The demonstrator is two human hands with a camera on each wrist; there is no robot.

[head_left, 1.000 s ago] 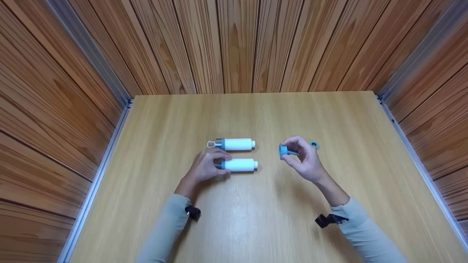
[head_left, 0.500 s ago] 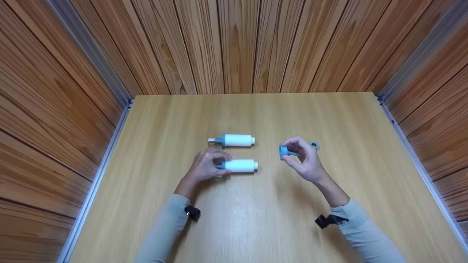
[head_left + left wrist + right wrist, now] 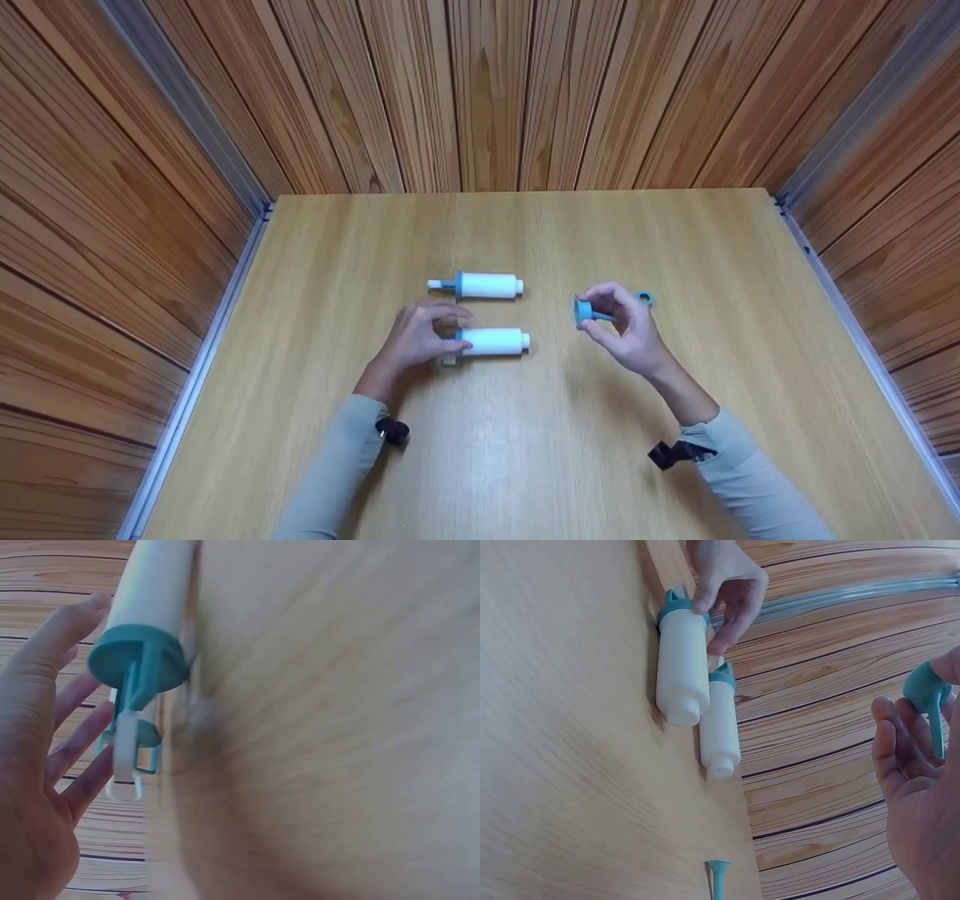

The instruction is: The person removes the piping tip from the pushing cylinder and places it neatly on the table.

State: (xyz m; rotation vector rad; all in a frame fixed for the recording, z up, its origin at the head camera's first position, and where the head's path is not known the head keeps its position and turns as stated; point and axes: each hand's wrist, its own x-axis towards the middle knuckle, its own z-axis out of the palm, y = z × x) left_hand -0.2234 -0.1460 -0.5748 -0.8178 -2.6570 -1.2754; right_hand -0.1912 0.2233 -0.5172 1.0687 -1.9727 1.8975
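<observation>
Two white bottle-shaped cylinders with teal collars lie on the table, one beyond the other. My left hand (image 3: 420, 337) is around the collar end of the near cylinder (image 3: 495, 341). In the left wrist view the thumb tip is right by the white body, and the loosely spread fingers show behind the teal collar (image 3: 135, 652) and white handle (image 3: 126, 750). The far cylinder (image 3: 487, 285) has its handle toward the left. My right hand (image 3: 626, 330) pinches a teal funnel (image 3: 582, 310) above the table, its wide mouth facing left and its stem toward the palm.
A second teal funnel (image 3: 645, 298) lies on the table (image 3: 487, 450) just beyond my right hand, partly hidden by it in the head view. Wood-patterned walls (image 3: 487, 97) stand at the back and both sides, with metal rails (image 3: 191, 397) along the side edges.
The far cylinder has rolled slightly away, its ring handle turning from face-on to edge-on. My left hand has shifted slightly left along the near cylinder. My right hand has barely moved.
</observation>
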